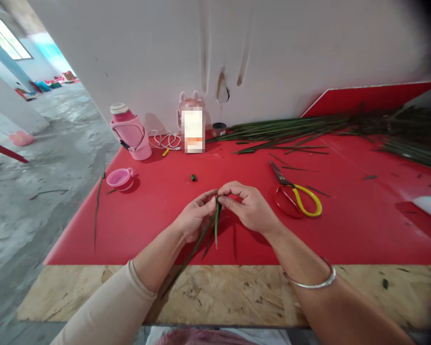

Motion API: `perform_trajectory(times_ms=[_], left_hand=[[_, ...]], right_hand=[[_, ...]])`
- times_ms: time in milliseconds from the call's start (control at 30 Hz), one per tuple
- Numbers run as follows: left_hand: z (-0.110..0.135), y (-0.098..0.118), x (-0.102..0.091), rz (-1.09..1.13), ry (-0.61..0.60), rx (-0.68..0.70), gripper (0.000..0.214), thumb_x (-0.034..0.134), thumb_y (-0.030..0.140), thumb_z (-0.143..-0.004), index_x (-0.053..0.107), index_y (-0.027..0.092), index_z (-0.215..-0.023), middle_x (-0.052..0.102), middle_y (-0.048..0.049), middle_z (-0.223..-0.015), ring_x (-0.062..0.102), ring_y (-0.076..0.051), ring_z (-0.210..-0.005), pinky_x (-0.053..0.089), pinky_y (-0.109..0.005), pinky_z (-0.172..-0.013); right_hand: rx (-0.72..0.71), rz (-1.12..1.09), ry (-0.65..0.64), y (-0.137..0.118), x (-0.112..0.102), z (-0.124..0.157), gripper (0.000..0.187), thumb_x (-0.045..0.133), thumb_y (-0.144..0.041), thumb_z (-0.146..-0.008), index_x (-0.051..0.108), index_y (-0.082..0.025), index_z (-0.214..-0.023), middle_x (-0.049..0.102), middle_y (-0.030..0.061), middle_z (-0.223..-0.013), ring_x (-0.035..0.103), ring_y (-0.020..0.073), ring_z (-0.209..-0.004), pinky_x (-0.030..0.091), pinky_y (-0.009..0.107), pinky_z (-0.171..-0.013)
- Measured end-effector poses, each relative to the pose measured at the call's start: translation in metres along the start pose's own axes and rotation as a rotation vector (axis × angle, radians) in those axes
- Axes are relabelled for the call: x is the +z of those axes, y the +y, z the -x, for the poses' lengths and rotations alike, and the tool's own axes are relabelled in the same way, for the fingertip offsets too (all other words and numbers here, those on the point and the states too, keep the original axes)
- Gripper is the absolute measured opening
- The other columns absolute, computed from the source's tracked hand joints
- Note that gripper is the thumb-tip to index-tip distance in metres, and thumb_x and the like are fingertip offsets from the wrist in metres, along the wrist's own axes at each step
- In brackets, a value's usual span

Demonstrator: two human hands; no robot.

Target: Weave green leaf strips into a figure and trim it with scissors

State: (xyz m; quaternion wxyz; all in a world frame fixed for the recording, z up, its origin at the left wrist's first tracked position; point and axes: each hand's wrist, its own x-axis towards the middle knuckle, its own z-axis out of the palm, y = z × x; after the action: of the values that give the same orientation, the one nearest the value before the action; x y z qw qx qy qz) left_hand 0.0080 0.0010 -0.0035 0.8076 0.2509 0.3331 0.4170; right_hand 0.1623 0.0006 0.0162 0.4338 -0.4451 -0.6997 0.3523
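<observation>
Left of the scissors (289, 183), we hold a few green leaf strips (217, 225) above the red worktop (154, 206). Our left grip (197, 215) is closed on the strips, thumb against fingers, while our right grip (250, 206) pinches them at the upper end, the fingertips of both meeting there. The strips' loose ends point back toward us, the longest slanting down beside our left forearm. The scissors lie with blades aimed away from us and red and yellow handle loops nearer us. Beyond the scissors, we see a long bundle of leaves (290, 127) stretching off to the right. Well to the left of the scissors stand a pink cup (119, 179) and a pink bottle (134, 136); between scissors and cup lies a small green roll (193, 178).
</observation>
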Motion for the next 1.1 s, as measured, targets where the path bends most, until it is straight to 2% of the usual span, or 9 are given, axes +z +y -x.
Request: perform_trajectory(times_ms=[100, 200, 367, 600, 667, 767, 900, 1000, 1100], left_hand=[[-0.002, 0.008, -0.002, -0.106, 0.076, 0.056, 0.033, 0.08, 0.031, -0.056, 0.069, 0.012, -0.081, 0.064, -0.0038, -0.07, 0.057, -0.009, -0.06, 0.045, -0.021, -0.06], [-0.002, 0.014, -0.005, -0.203, 0.055, 0.043, 0.037, 0.074, 0.044, -0.062, 0.07, 0.01, -0.076, 0.062, -0.0052, -0.063, 0.056, -0.01, -0.057, 0.047, -0.023, -0.057], [-0.001, 0.01, -0.006, -0.408, 0.012, 0.13, 0.031, 0.078, 0.027, -0.059, 0.072, 0.012, -0.086, 0.069, -0.0079, -0.078, 0.061, -0.012, -0.067, 0.048, -0.024, -0.068], [-0.005, -0.003, 0.0, -0.289, 0.11, 0.213, 0.03, 0.075, 0.031, -0.062, 0.071, 0.014, -0.087, 0.07, -0.006, -0.079, 0.061, -0.011, -0.065, 0.049, -0.023, -0.063], [-0.006, -0.003, 0.0, -0.219, 0.14, 0.25, 0.029, 0.075, 0.031, -0.062, 0.07, 0.015, -0.085, 0.069, -0.0046, -0.077, 0.061, -0.01, -0.064, 0.048, -0.021, -0.061], [-0.006, -0.001, 0.0, -0.154, 0.173, 0.297, 0.027, 0.076, 0.03, -0.061, 0.067, 0.015, -0.083, 0.068, -0.002, -0.073, 0.059, -0.008, -0.059, 0.047, -0.018, -0.057], [-0.006, -0.001, 0.002, -0.211, 0.185, 0.373, 0.028, 0.072, 0.032, -0.065, 0.063, 0.014, -0.084, 0.067, -0.003, -0.073, 0.059, -0.01, -0.059, 0.047, -0.021, -0.057], [-0.007, -0.002, 0.002, -0.251, 0.25, 0.458, 0.024, 0.069, 0.032, -0.068, 0.062, 0.014, -0.082, 0.065, -0.0016, -0.068, 0.058, -0.009, -0.058, 0.046, -0.021, -0.057], [-0.008, -0.002, 0.001, -0.302, 0.318, 0.439, 0.022, 0.068, 0.032, -0.068, 0.06, 0.015, -0.081, 0.061, 0.0012, -0.063, 0.053, -0.007, -0.048, 0.044, -0.019, -0.048]], right_hand=[[0.1, 0.069, 0.013, -0.002, -0.002, -0.001, 0.014, 0.059, -0.03, -0.077, 0.064, -0.018, -0.071, 0.066, 0.0021, -0.072, 0.059, 0.0151, -0.07, 0.045, 0.027, -0.071], [0.211, 0.083, -0.008, -0.003, -0.001, -0.002, 0.017, 0.059, -0.031, -0.074, 0.065, -0.017, -0.067, 0.066, 0.0012, -0.064, 0.058, 0.0146, -0.062, 0.044, 0.026, -0.064], [0.333, 0.039, 0.026, 0.003, 0.006, -0.002, 0.018, 0.06, -0.032, -0.071, 0.066, -0.016, -0.064, 0.066, 0.002, -0.062, 0.056, 0.0138, -0.057, 0.042, 0.025, -0.057], [0.391, -0.229, 0.125, 0.014, 0.008, -0.003, 0.037, 0.053, -0.054, -0.076, 0.061, -0.018, -0.071, 0.063, 0.0013, -0.063, 0.058, 0.0148, -0.06, 0.044, 0.026, -0.057], [0.445, -0.378, 0.089, 0.014, 0.003, -0.003, 0.045, 0.045, -0.062, -0.078, 0.057, -0.019, -0.081, 0.065, 0.0026, -0.067, 0.06, 0.0156, -0.061, 0.046, 0.027, -0.057], [0.502, -0.443, -0.113, 0.012, -0.002, -0.001, 0.041, 0.062, -0.055, -0.07, 0.054, -0.019, -0.088, 0.067, 0.003, -0.072, 0.062, 0.0158, -0.064, 0.048, 0.028, -0.06], [0.419, -0.302, -0.218, 0.007, 0.007, 0.003, 0.03, 0.069, -0.036, -0.067, 0.058, -0.017, -0.088, 0.064, 0.0002, -0.067, 0.061, 0.0147, -0.063, 0.046, 0.026, -0.059], [0.365, -0.085, -0.155, 0.003, 0.015, 0.006, 0.023, 0.057, -0.037, -0.078, 0.06, -0.016, -0.087, 0.059, -0.0017, -0.057, 0.053, 0.0117, -0.048, 0.039, 0.023, -0.048], [0.244, 0.123, -0.028, 0.003, 0.017, 0.006, 0.029, 0.058, -0.042, -0.078, 0.06, -0.018, -0.093, 0.062, -0.0003, -0.065, 0.052, 0.0122, -0.053, 0.038, 0.023, -0.05]])
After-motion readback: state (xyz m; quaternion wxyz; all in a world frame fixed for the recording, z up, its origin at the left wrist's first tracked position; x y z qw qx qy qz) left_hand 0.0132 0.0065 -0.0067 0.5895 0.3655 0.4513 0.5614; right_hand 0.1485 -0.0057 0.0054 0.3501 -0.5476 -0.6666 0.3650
